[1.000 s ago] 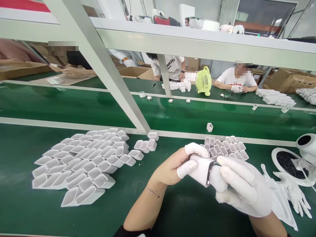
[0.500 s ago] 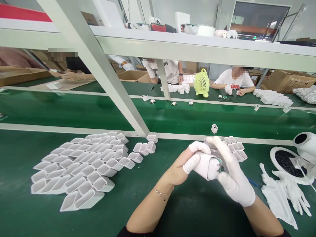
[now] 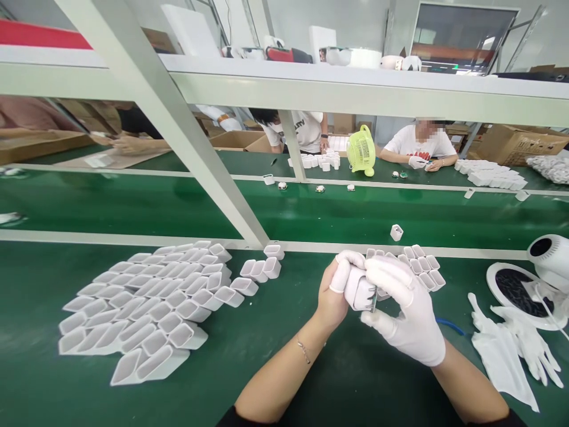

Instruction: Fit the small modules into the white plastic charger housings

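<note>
Right of centre in the frame's lower half, the left hand (image 3: 335, 292), fingertips covered, grips a small white case (image 3: 356, 289) whose right end the gloved right hand (image 3: 414, 323) holds between fingers and thumb, with many white shells (image 3: 166, 363) at lower left.

The site is a factory assembly workshop, identified by a long green belt (image 3: 320, 216) between worktops (image 3: 249, 332), batched white cases (image 3: 146, 305), people (image 3: 402, 144) working opposite, and cardboard boxes (image 3: 518, 147).
</note>
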### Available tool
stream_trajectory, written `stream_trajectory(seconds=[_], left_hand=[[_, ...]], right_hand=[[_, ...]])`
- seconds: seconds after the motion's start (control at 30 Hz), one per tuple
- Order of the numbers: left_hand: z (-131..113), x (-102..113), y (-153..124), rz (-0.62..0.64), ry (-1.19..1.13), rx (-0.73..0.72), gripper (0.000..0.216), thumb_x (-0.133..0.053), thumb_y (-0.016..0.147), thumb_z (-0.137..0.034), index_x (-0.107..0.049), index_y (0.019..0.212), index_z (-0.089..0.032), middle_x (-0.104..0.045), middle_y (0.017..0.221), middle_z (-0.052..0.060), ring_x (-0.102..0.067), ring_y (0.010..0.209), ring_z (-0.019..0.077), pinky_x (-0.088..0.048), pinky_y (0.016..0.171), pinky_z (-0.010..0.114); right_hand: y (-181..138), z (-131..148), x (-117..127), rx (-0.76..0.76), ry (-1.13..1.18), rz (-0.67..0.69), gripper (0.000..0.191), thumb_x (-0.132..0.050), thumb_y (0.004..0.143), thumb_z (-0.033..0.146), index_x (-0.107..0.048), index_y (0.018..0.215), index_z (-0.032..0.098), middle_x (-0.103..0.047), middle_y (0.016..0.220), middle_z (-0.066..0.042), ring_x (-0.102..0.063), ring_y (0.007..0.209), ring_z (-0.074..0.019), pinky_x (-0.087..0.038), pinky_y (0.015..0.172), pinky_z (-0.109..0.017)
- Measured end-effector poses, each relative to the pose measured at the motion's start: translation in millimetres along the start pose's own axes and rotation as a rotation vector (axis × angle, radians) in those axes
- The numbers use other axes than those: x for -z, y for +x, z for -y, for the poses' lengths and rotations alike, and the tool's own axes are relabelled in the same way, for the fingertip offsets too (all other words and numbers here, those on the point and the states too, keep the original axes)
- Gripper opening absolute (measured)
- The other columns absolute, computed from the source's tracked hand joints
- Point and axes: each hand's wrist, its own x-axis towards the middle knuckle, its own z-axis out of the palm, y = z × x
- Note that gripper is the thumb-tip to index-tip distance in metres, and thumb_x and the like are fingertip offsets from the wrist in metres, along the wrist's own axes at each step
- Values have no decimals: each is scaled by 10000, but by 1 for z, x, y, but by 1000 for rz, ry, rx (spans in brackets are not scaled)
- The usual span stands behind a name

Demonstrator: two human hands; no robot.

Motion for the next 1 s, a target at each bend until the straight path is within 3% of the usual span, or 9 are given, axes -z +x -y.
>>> stream_trajectory(seconds=[0.17, 0.3, 0.53, 0.8, 1.0], left_hand=[[2, 1, 2, -73, 42, -3, 387, -557, 863, -535, -582, 740, -169, -582, 733, 24, -527, 651, 149, -410, 576, 254], [-1, -1, 1, -55, 30, 26, 380, -550, 863, -538, -573, 751, -175, -562, 690, 17, -460, 547, 128, -350, 486, 241], [-8, -3, -5, -57, 93, 15, 429, -531, 856, -582, -571, 737, -172, -573, 742, 33, -520, 642, 159, -408, 568, 269], [-12, -1, -7, -18, 84, -4, 394, -532, 877, -547, -585, 760, -174, -594, 764, 30, -565, 728, 176, -424, 635, 274], [-14, -2, -9, -10, 79, -12, 386, -518, 887, -538, -576, 761, -177, -593, 760, 33, -550, 710, 171, -422, 616, 272]], right_hand=[[-1, 10, 10, 30, 54, -125, 460, -520, 936, 353, -453, 1376, 238, -690, 948, -66, -657, 967, -250, -542, 890, -447], [-7, 11, 10, -34, 168, -192, 428, -498, 948, 357, -490, 1359, 235, -672, 1072, -96, -661, 1003, -255, -563, 851, -446], [1, 8, 0, 30, 233, -163, 434, -530, 941, 297, -468, 1370, 288, -729, 837, 5, -709, 818, -193, -585, 865, -396], [-13, 0, -4, 27, 155, -196, 481, -614, 892, 322, -499, 1358, 284, -656, 1234, -56, -697, 980, -223, -614, 805, -368], [-14, -2, -2, 109, 67, -178, 509, -625, 879, 267, -497, 1370, 229, -660, 1226, -89, -684, 1028, -244, -624, 791, -355]])
